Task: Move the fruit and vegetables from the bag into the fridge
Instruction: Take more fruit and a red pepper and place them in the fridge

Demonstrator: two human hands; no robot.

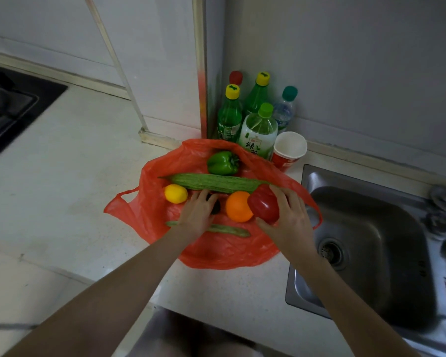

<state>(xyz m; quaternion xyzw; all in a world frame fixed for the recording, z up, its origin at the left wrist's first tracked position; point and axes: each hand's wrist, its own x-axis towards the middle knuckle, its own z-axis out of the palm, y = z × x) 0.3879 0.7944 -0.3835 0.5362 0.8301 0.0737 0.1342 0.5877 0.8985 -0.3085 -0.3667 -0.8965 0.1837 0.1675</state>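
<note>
Head view: my right hand curls around the red pepper, which touches the orange. My left hand lies over a dark item (I cannot tell what it is, nor whether my fingers grip it). All sit on the flattened red bag on the table, along with a lemon, a long ridged gourd, a green pepper and a bean pod. Bottles and a cup stand behind; the sink lies right.
</note>
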